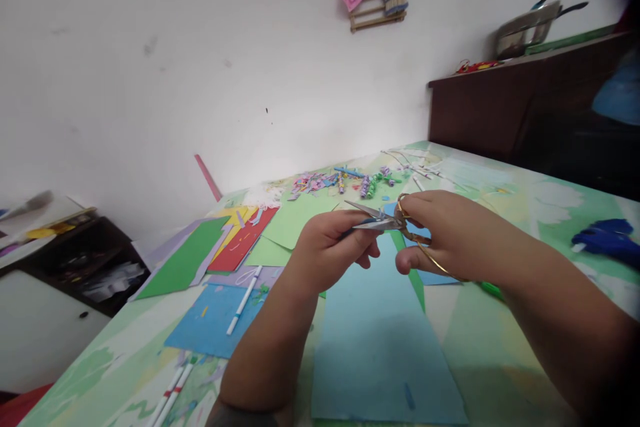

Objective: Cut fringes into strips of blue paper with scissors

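My right hand (443, 230) grips a pair of gold-handled scissors (395, 221), blades pointing left and slightly parted. My left hand (330, 247) is closed in a pinch around a thin blue strip (357, 226) that lies between the blades. Both hands hover above a large light-blue paper sheet (380, 340) lying on the green patterned table (500, 320).
Coloured sheets lie at the left: green (183, 260), red (243, 240), yellow (235, 217), blue (213, 320). White markers (244, 300) rest on them. Rolled paper bits (345, 181) are strewn at the far edge. A blue object (607, 240) sits at right. A dark cabinet (525, 107) stands behind.
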{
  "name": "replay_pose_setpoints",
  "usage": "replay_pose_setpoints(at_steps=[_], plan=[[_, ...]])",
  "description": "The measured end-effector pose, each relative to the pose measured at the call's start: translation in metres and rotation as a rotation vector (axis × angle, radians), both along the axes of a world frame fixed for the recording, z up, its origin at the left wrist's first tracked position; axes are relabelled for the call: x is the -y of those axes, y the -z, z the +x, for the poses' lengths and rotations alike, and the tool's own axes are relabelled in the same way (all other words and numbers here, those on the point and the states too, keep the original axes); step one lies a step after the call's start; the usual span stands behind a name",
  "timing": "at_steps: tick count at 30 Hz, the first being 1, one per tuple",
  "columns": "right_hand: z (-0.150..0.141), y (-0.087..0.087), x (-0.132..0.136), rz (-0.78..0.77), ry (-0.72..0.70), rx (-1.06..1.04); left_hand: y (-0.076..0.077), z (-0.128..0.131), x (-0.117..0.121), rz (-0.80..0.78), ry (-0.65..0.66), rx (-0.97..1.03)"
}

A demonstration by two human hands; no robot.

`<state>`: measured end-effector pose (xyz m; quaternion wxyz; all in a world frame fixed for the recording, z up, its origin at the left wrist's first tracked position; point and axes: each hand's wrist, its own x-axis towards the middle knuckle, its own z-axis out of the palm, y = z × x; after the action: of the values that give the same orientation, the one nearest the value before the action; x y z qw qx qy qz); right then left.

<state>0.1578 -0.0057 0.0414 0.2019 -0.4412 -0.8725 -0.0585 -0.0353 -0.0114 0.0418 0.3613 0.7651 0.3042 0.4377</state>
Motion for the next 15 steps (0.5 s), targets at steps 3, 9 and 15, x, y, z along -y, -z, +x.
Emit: replay_pose_setpoints(at_steps=[3,9,15], plan=[[0.0018,0.0006,0.0010,-0.037,-0.030,-0.026,-0.0011,-0.0012,0.0011,0.012,-0.016,0.044],[-0.0012,0.0011,0.0045,-0.093,-0.042,-0.055,-0.0036,0.0010,0.0045,0.064,-0.049,-0.030],[-0.0050,-0.0004,0.0075,-0.098,-0.014,-0.029,-0.0038,0.0005,0.0041,0.090,-0.077,-0.073]])
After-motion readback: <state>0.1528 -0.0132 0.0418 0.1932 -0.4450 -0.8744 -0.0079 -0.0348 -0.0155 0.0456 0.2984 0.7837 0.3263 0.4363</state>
